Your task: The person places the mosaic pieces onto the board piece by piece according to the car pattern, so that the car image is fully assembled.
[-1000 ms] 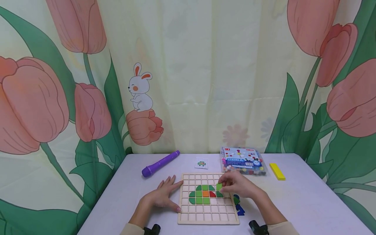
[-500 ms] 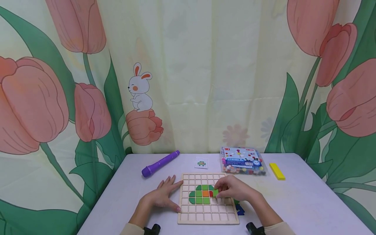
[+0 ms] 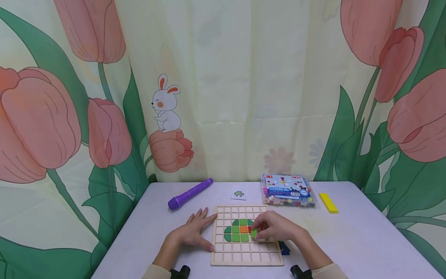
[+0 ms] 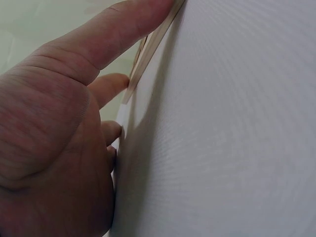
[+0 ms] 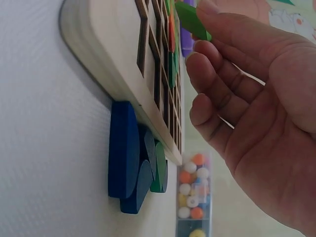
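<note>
A wooden grid board [image 3: 230, 257] lies on the table, with green, orange and red blocks [image 3: 235, 229] set in its middle cells. My left hand [image 3: 193, 232] rests at the board's left side, fingers spread, thumb and index finger touching the frame. Between the thumb and fingers of my right hand [image 3: 277, 226] is a light green square block [image 3: 254, 234], tilted just above the cells right of the green ones. In the right wrist view the block [image 5: 193, 20] is pinched at its edge. Part of the pattern is hidden behind the right hand.
Several blue and green blocks [image 5: 131, 153] lie beside the board's right edge. Behind the board are a small pattern card [image 3: 239, 193] and a clear box of coloured beads [image 3: 288, 191]. A purple microphone-shaped stick [image 3: 190, 194] lies back left, a yellow bar [image 3: 328, 203] back right.
My right hand has moved left and toward me over the board, carrying the green square block from the upper right of the pattern to its lower right. The left hand has stayed put.
</note>
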`<state>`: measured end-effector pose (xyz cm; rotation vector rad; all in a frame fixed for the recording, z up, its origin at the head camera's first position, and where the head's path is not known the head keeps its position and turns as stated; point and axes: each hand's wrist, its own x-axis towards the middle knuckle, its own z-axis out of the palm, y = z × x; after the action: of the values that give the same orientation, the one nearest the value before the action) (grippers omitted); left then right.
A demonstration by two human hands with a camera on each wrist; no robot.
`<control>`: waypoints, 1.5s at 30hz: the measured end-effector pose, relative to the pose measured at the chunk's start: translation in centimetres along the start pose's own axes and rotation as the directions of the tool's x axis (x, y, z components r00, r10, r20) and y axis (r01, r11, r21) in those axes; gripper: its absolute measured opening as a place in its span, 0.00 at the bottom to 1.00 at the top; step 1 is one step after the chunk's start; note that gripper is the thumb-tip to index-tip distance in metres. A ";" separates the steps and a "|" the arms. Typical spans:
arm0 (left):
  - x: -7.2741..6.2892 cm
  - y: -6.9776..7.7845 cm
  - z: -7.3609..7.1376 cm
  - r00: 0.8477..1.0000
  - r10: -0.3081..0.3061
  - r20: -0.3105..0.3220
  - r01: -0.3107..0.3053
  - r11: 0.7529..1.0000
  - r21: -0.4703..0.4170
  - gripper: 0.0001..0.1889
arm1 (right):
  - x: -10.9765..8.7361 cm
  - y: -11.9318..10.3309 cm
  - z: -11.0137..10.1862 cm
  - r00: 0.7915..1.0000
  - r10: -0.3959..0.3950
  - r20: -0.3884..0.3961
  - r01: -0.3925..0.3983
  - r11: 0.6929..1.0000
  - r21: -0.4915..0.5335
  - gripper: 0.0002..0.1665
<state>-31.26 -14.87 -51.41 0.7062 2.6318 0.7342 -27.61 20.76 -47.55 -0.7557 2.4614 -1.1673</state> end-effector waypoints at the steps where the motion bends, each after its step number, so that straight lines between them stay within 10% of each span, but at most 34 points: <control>1: 0.0 0.0 0.0 1.000 0.001 0.000 -0.001 1.000 0.001 0.61 | 0.0 0.0 0.1 1.000 0.004 0.002 -0.004 1.000 -0.003 0.10; 45: 0.1 -0.2 0.1 1.000 -0.005 0.003 0.005 1.000 -0.003 0.61 | 0.8 0.4 1.0 1.000 -0.013 0.011 0.013 0.999 -0.037 0.10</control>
<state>-31.35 -14.92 -51.63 0.6997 2.6279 0.7345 -27.85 19.86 -48.53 -0.7874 2.4791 -1.1223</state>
